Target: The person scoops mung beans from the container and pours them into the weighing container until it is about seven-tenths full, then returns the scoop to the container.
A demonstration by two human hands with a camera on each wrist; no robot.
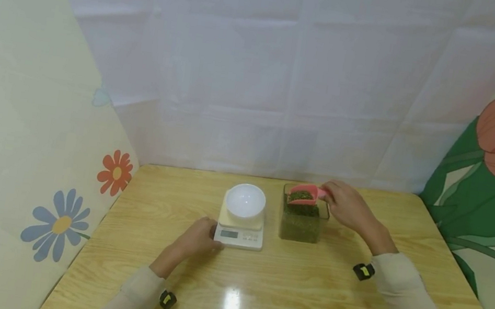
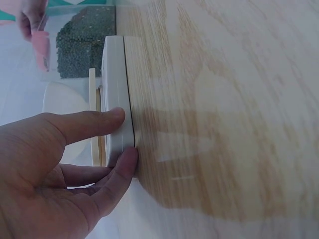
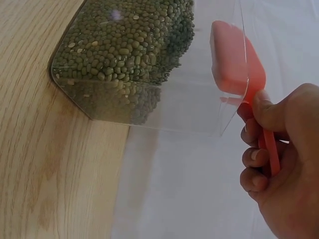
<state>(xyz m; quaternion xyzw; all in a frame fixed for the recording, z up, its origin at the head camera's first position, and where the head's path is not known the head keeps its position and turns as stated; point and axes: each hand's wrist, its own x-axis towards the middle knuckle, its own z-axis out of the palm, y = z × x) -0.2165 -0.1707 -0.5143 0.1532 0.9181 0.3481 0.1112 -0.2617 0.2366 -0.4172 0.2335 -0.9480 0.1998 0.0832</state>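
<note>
My right hand (image 1: 348, 206) grips the handle of a pink scoop (image 1: 316, 191), its fingers wrapped round it in the right wrist view. Green mung beans (image 3: 122, 47) fill the scoop's bowl, which is held at the top of a clear square container (image 1: 328, 214) partly full of the same beans. My left hand (image 1: 195, 238) holds the near left corner of a white kitchen scale (image 1: 244, 244), thumb on its front side and fingers round the corner. A white bowl (image 1: 245, 201) rests on the scale's cream platform; its inside shows no beans. The display's digits are too small to read.
Everything stands on a glossy wood-grain table (image 1: 256, 293). White cloth (image 1: 240, 69) hangs behind its far edge. Flower-printed panels rise along the left and right sides. The container stands just right of the scale, with a narrow gap between them.
</note>
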